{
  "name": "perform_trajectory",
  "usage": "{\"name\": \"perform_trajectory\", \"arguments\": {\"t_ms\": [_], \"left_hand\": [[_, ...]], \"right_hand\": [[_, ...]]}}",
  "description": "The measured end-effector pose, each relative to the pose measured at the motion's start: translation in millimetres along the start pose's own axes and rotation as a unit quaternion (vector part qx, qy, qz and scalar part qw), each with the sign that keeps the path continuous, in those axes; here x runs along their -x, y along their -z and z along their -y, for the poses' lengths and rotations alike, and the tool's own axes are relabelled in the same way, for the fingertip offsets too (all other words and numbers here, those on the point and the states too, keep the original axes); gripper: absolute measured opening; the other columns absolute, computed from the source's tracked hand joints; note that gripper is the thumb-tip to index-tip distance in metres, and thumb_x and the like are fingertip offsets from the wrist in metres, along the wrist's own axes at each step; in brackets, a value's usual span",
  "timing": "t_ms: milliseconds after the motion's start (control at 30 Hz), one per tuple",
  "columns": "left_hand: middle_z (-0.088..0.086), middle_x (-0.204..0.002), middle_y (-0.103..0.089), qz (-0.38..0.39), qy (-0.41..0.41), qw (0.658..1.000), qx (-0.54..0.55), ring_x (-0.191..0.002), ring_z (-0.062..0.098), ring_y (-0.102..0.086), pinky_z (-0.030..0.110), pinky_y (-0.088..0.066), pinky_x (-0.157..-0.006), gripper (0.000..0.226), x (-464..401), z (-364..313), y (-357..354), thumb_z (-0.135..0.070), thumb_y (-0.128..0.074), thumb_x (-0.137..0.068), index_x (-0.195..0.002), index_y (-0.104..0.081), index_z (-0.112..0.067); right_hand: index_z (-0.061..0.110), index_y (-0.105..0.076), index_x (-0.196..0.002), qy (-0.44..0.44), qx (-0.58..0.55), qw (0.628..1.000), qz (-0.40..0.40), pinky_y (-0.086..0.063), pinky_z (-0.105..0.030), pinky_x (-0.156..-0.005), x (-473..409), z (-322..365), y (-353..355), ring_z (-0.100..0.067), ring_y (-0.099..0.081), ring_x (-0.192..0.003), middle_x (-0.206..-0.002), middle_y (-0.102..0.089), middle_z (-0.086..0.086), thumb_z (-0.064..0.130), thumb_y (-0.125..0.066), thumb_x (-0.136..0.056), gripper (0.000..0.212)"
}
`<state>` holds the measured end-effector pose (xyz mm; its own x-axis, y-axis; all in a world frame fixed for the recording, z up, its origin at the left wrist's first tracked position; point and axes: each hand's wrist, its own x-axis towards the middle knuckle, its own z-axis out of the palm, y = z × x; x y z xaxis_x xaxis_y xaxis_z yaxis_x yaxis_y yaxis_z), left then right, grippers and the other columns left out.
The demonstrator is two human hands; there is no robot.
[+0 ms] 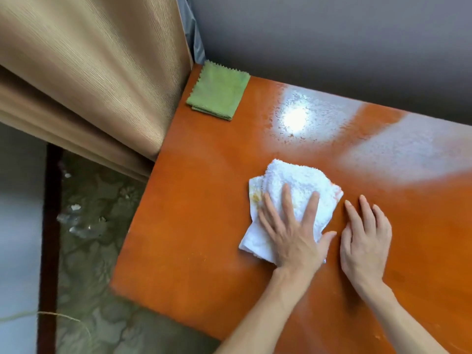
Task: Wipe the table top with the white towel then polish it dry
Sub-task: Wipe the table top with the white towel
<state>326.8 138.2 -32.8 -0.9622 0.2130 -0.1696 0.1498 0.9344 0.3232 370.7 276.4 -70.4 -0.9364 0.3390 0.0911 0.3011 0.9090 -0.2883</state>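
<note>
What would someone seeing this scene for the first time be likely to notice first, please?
Probably the bright orange table top, which fills most of the view, with white glare at its far side. Next, the left hand pressing flat on a crumpled white towel near the middle, while the right hand rests open on the bare surface beside it. A folded green cloth lies in the far corner by a tan curtain.
</note>
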Motion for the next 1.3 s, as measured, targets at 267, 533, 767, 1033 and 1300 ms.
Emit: {"name": "perform_trajectory", "arguments": {"t_ms": [267, 533, 767, 1033, 1300], "left_hand": [[-0.001, -0.154, -0.043, -0.079, -0.050, 0.995, 0.029, -0.140, 0.042, -0.035, 0.055, -0.036, -0.106, 0.084, -35.6, 54.6, 13.9, -0.047, -0.073, -0.061, -0.142, -0.050, -0.040], [-0.010, -0.156, -0.037, -0.097, 0.089, 0.991, -0.005, -0.143, 0.034, -0.029, 0.055, -0.036, -0.104, 0.078, -101.9, 200.0, 87.4, -0.055, -0.066, -0.072, -0.145, -0.043, -0.042], [-0.007, -0.158, -0.032, -0.114, 0.143, 0.983, -0.007, -0.140, 0.035, -0.031, 0.055, -0.039, -0.101, 0.075, -98.2, 209.0, 93.1, -0.046, -0.070, -0.078, -0.146, -0.041, -0.037], [-0.006, -0.154, -0.040, -0.092, 0.111, 0.990, 0.003, -0.141, 0.040, -0.032, 0.055, -0.042, -0.097, 0.080, -41.6, 112.2, 46.5, -0.052, -0.058, -0.065, -0.143, -0.046, -0.040], [-0.007, -0.155, -0.042, -0.037, -0.011, 0.999, 0.024, -0.142, 0.046, -0.032, 0.057, -0.037, -0.104, 0.084, 3.6, 14.3, 9.8, -0.045, -0.069, -0.060, -0.141, -0.050, -0.041]], "right_hand": [[0.013, -0.053, -0.142, -0.007, 0.016, 1.000, -0.017, -0.023, -0.049, -0.119, 1.9, -1.4, -4.6, -0.038, -0.036, -0.140, -0.155, -0.042, -0.012, 0.021, -0.039, -0.099, 0.046], [0.014, -0.052, -0.143, -0.013, 0.012, 0.999, -0.027, -0.022, -0.047, -0.120, 2.7, 1.7, -3.2, -0.037, -0.035, -0.142, -0.155, -0.042, -0.011, 0.021, -0.041, -0.098, 0.047], [0.015, -0.052, -0.143, -0.014, 0.008, 0.999, -0.036, -0.024, -0.049, -0.120, 2.5, 1.8, -3.3, -0.036, -0.036, -0.141, -0.155, -0.043, -0.010, 0.022, -0.042, -0.097, 0.047], [0.016, -0.053, -0.143, -0.017, 0.015, 0.999, -0.035, -0.026, -0.051, -0.118, 1.8, 0.7, -4.0, -0.037, -0.037, -0.140, -0.155, -0.042, -0.010, 0.022, -0.044, -0.096, 0.048], [0.016, -0.052, -0.143, -0.024, 0.017, 0.999, -0.027, -0.024, -0.050, -0.120, 2.0, 2.7, -2.7, -0.036, -0.035, -0.141, -0.156, -0.042, -0.010, 0.023, -0.040, -0.096, 0.049]]}}
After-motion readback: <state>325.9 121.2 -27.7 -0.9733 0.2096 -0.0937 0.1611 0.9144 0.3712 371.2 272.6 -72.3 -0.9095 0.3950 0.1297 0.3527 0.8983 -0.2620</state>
